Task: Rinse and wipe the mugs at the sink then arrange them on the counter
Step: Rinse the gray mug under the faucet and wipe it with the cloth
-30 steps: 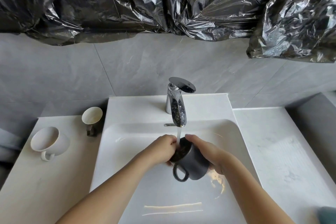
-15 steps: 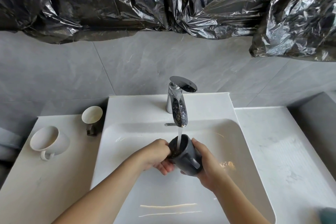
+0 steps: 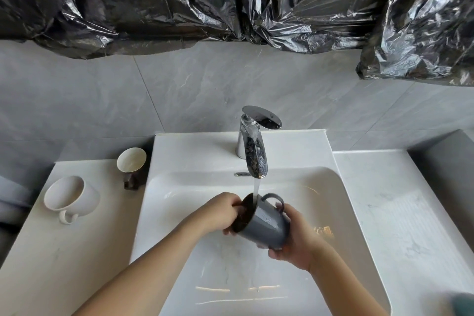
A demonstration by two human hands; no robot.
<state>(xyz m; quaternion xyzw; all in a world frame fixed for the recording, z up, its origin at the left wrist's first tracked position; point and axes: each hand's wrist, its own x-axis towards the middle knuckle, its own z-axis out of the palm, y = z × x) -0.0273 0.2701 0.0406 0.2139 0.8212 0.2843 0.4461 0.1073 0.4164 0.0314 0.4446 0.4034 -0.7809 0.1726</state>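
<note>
Head view. In the lower centre of the frame, a dark grey ceramic mug (image 3: 266,226) is being held over the white rectangular sink basin (image 3: 341,202), tilted so that its mouth is facing up and to the left. The stream of water (image 3: 256,188) from the chrome single-lever faucet (image 3: 252,146) is falling onto the mug's rim. The right hand (image 3: 295,238) is wrapping closed around the mug's base and lower wall, fingers curled beneath it. The left hand (image 3: 220,213) is curling against the mouth of the mug, fingertips reaching over the rim; how far they are entering cannot be told.

Compared with the frame half a second earlier, the mug's handle is now pointing toward the top of the frame rather than down to the right, and the right hand is sitting lower on the body.

At centre left, on the pale marble-look counter (image 3: 64,251), a white ceramic cup (image 3: 71,197) is lying tipped with its handle toward the bottom of the frame, and a brown mug with a cream interior (image 3: 132,167) is standing just beside the basin's edge; both are sitting where they were. Crumpled black plastic sheeting (image 3: 205,0) is filling the top of the frame.
</note>
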